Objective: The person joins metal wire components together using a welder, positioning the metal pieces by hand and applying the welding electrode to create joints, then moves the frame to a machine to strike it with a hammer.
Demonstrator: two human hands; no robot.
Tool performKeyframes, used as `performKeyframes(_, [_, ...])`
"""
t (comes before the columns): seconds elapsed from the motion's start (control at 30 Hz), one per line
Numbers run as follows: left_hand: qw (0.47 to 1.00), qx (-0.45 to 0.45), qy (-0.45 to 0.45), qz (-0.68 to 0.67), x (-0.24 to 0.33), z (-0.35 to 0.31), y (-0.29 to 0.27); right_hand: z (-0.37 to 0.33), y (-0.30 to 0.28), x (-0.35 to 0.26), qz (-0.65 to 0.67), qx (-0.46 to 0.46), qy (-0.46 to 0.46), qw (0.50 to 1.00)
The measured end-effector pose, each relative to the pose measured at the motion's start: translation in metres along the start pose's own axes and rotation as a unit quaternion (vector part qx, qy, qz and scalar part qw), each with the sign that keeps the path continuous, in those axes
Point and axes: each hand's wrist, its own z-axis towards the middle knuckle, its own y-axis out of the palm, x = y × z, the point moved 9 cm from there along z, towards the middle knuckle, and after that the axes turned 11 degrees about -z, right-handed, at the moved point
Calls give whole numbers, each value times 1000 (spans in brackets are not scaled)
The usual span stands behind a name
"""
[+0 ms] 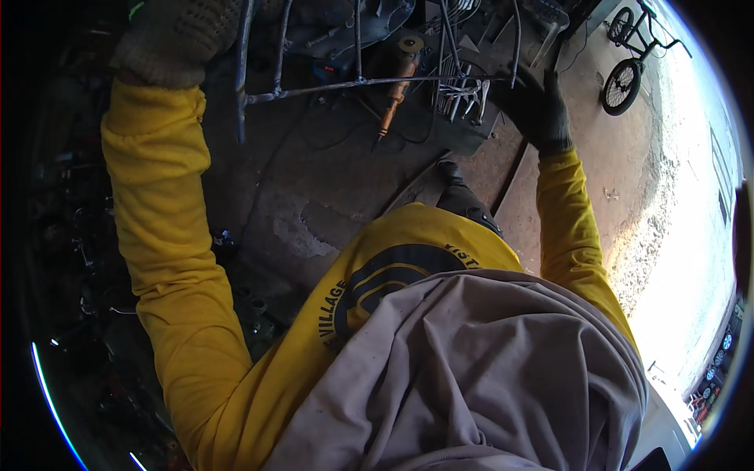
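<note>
A welded metal frame [314,88] of thin dark bars spans the top of the head view, with several bars rising from a long crossbar. My left hand [179,39], in a dotted knit glove, is at its left end. The fingers pass behind the left bar and look closed on it, though the top edge cuts part of the hand off. My right hand [538,110], in a dark glove, is against the frame's right end. Its fingers are apart, some stretched upward. Beyond the crossbar lies an orange angle grinder [400,82] with a round disc.
Several locking pliers [465,96] hang at a dark bench edge beside the grinder. Cables trail across the stained floor [314,188]. A small bicycle [628,67] stands at the far right, near bright ground outside. Dark clutter fills the left side.
</note>
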Motion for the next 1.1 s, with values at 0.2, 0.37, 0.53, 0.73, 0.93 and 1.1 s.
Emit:
performKeyframes(0.2, [1000,9,27,7,19,-23,-9,-178,-37,212,183,147,338,911])
performKeyframes(0.37, [999,11,39,8,25,-29,-11,-317,-44,288,-81,189,588,783])
performKeyframes(0.53, [999,-5,49,-16,15,-13,-14,-336,-73,305,-495,-74,443,744])
performKeyframes(0.73, [998,-8,63,-20,18,5,-12,-283,-75,310,-147,109,590,786])
performKeyframes(0.93, [992,-40,75,-94,6,27,-34,-155,-59,284,-67,198,548,810])
performKeyframes(1.1, [981,146,79,-99,-35,15,-117,-69,-59,273,-22,115,472,874])
